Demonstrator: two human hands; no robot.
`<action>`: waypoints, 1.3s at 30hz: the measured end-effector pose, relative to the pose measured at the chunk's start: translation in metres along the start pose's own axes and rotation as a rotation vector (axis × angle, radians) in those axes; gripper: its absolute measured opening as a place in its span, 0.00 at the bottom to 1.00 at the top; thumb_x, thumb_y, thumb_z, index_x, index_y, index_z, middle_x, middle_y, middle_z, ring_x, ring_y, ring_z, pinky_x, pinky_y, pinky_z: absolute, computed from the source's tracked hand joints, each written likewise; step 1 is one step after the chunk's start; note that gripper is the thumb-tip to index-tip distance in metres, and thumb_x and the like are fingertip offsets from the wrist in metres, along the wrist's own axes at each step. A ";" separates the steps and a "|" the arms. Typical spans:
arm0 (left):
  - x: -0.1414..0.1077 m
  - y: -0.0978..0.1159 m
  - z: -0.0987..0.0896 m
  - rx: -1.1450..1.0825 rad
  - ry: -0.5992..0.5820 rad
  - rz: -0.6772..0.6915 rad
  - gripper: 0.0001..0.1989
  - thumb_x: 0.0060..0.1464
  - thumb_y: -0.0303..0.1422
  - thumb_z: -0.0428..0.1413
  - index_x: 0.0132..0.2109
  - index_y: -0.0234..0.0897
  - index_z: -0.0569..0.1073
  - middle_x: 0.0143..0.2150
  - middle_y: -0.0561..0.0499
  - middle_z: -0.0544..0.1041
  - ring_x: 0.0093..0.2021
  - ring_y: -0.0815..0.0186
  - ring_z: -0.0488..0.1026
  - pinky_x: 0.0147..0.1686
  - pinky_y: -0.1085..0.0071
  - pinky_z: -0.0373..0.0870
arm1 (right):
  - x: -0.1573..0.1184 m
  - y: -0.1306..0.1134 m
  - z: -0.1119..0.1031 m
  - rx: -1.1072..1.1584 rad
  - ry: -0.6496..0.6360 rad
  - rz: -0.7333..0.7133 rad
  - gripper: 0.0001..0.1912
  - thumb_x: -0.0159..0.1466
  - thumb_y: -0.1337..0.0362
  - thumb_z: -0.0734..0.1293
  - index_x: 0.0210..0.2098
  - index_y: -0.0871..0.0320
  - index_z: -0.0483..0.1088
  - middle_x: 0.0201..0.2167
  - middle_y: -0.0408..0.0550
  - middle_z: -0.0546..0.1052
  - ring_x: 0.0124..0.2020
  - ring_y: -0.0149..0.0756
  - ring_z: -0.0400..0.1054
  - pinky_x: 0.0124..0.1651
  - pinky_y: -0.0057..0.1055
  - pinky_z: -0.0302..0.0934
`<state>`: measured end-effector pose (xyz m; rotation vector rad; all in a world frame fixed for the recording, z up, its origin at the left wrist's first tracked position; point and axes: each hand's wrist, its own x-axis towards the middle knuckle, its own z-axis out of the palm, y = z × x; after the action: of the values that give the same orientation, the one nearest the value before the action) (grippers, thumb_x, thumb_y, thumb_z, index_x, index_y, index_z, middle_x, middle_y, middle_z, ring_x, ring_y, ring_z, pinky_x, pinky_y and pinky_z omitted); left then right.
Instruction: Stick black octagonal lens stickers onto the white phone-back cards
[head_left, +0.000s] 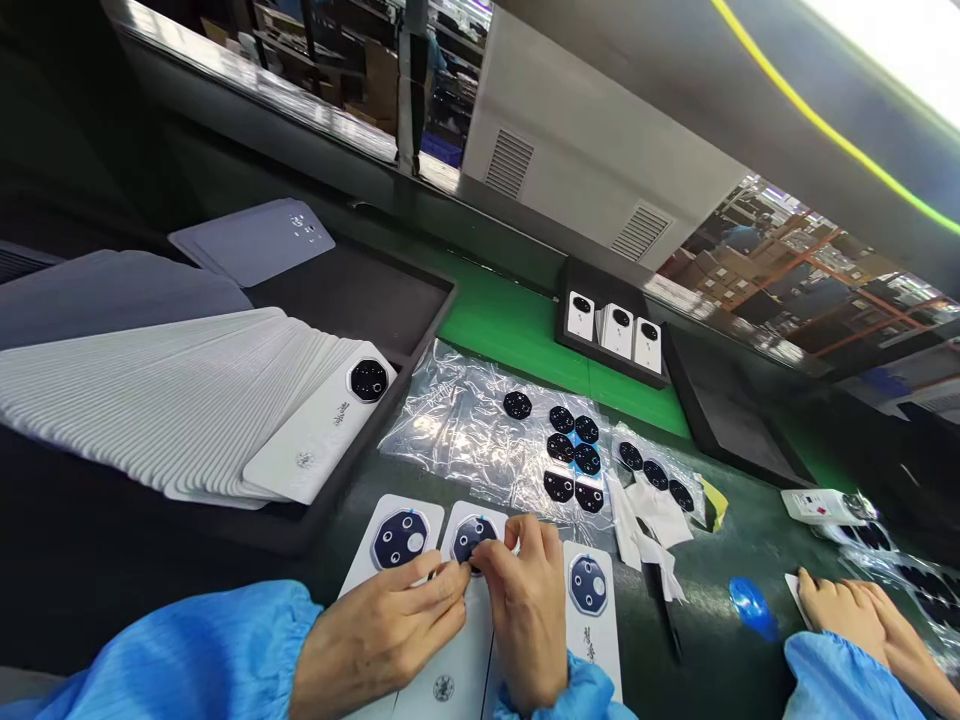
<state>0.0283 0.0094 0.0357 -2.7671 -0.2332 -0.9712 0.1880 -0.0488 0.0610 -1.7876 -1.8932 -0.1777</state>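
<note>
White phone back panels lie side by side before me, each with a dark blue octagonal camera plate with round openings. My left hand [390,620] is closed, its fingertips pinched at the lower left edge of the middle panel's camera plate [472,535]. Over the right side of that plate, my right hand [529,610] bends down with thumb and fingers pressed together. What either pinch holds is hidden. To the left is another panel's camera plate [399,538]; to the right a further panel [592,620] shows its own plate and dark script.
Fanned white panels [322,430] fill a black tray at left. Clear plastic film [465,420] carries several black octagons. White paper scraps [652,515] lie by a black pen [667,610] and a blue disc [752,605]. A co-worker's hands [855,610] are at right.
</note>
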 end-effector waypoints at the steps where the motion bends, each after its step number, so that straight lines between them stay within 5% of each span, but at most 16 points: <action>1: 0.000 0.000 0.000 0.001 0.006 -0.003 0.21 0.62 0.16 0.38 0.37 0.31 0.75 0.39 0.46 0.78 0.48 0.66 0.69 0.52 0.65 0.59 | 0.000 0.000 0.001 0.005 -0.012 0.001 0.11 0.62 0.77 0.63 0.26 0.57 0.66 0.31 0.45 0.63 0.32 0.35 0.56 0.31 0.30 0.53; 7: -0.001 0.000 0.000 -0.002 0.013 0.001 0.22 0.62 0.16 0.38 0.37 0.31 0.75 0.38 0.46 0.78 0.47 0.66 0.69 0.52 0.65 0.59 | 0.004 0.003 0.003 0.055 -0.013 0.033 0.11 0.58 0.79 0.66 0.26 0.57 0.68 0.30 0.44 0.63 0.32 0.36 0.57 0.32 0.31 0.53; 16: 0.003 0.000 0.000 0.007 0.027 -0.016 0.23 0.62 0.15 0.37 0.37 0.30 0.75 0.39 0.46 0.79 0.45 0.67 0.69 0.50 0.63 0.58 | 0.006 0.018 -0.010 0.350 -0.114 0.320 0.11 0.56 0.77 0.71 0.26 0.53 0.74 0.27 0.42 0.64 0.33 0.37 0.60 0.35 0.32 0.56; 23: 0.002 -0.001 0.001 -0.003 0.030 -0.013 0.23 0.63 0.16 0.37 0.37 0.31 0.75 0.37 0.47 0.79 0.45 0.67 0.69 0.49 0.64 0.58 | -0.002 0.009 0.007 0.296 -0.074 0.259 0.12 0.56 0.79 0.69 0.25 0.56 0.72 0.28 0.44 0.64 0.32 0.37 0.59 0.34 0.32 0.57; 39: -0.006 0.002 0.003 0.020 0.027 -0.031 0.22 0.64 0.17 0.38 0.37 0.32 0.76 0.37 0.47 0.78 0.49 0.67 0.67 0.48 0.65 0.60 | 0.001 0.006 0.004 0.110 -0.088 0.056 0.11 0.56 0.80 0.67 0.27 0.58 0.66 0.31 0.45 0.64 0.33 0.36 0.58 0.32 0.31 0.58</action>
<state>0.0256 0.0077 0.0292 -2.7378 -0.2815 -1.0079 0.1925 -0.0458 0.0562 -1.7980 -1.8726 0.0257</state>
